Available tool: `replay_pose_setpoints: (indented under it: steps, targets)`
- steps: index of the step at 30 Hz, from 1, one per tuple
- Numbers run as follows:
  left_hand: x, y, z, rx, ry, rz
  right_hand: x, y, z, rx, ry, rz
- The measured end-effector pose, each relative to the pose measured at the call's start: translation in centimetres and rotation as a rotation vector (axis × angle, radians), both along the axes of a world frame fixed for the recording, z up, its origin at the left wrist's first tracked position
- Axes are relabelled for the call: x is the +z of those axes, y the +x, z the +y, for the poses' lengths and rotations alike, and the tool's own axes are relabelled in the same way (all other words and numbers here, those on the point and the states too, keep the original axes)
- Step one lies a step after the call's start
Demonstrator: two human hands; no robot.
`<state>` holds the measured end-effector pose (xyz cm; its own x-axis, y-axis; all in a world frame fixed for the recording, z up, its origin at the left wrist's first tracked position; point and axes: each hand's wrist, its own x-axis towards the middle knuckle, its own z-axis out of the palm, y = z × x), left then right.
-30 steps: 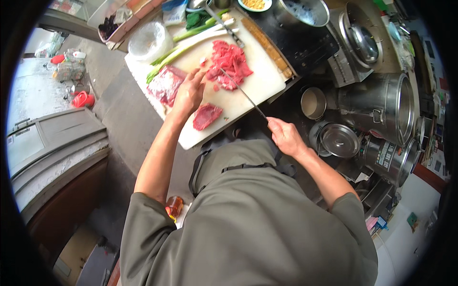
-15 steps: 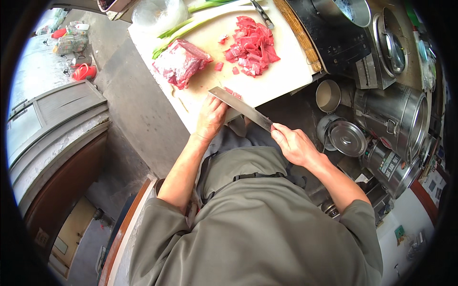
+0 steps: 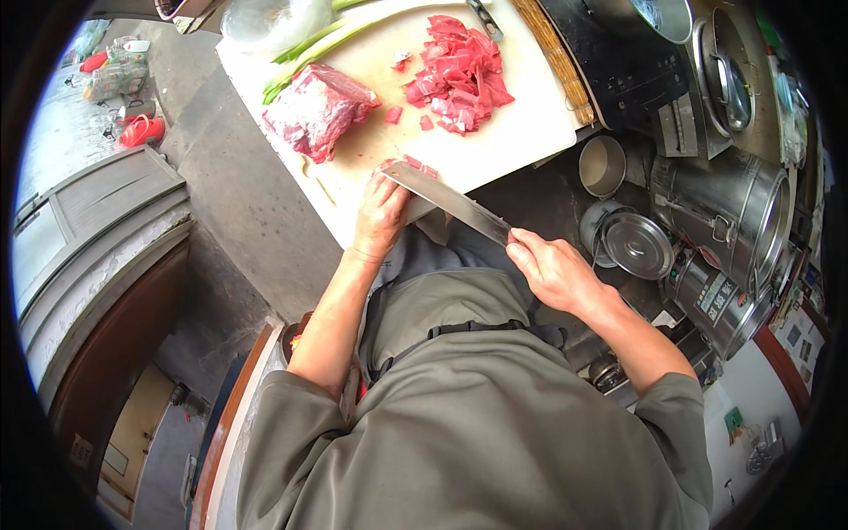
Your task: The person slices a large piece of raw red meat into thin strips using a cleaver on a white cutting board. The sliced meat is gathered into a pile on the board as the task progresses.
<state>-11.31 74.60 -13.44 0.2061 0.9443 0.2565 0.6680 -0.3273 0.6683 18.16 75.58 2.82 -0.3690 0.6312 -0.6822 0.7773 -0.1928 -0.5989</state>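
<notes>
My right hand (image 3: 552, 269) grips the handle of a wide-bladed kitchen knife (image 3: 446, 200). The blade slants up and left across the near edge of a white cutting board (image 3: 521, 159). Close beside the blade's tip, my left hand (image 3: 382, 212) has its fingers curled down on a small piece of red meat (image 3: 420, 166), mostly hidden by the fingers and blade. Farther back on the board sit a large chunk of raw meat (image 3: 320, 108) and a heap of thin meat slices (image 3: 459, 75). A few small scraps (image 3: 393, 115) lie between them.
Green onions (image 3: 340, 35) and a clear plastic bag (image 3: 274, 25) lie at the board's far left. A small knife (image 3: 484, 18) rests at the far edge. Right of the board are a black cooktop (image 3: 609, 66), a lidded pot (image 3: 636, 245) and a large steel pot (image 3: 720, 212).
The view has shifted slightly, so the board and meat appear a little farther left and up. The knife and both hands keep nearly the same pose over the small piece.
</notes>
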Motion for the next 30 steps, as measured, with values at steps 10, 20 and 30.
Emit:
replay_pose_setpoints:
  steps: [10,20,30]
  targets:
    - [-0.9,0.0,-0.2,0.024,-0.001,-0.012,0.2,-1.6,1.6,0.067,-0.133,-0.084]
    - [0.2,0.5,0.6,0.035,0.025,-0.017,-3.1,-3.7,3.0,0.089,-0.082,-0.054]
    - [0.4,0.6,0.2,0.042,0.084,0.058,-5.0,-2.5,3.8,-0.029,0.012,0.094]
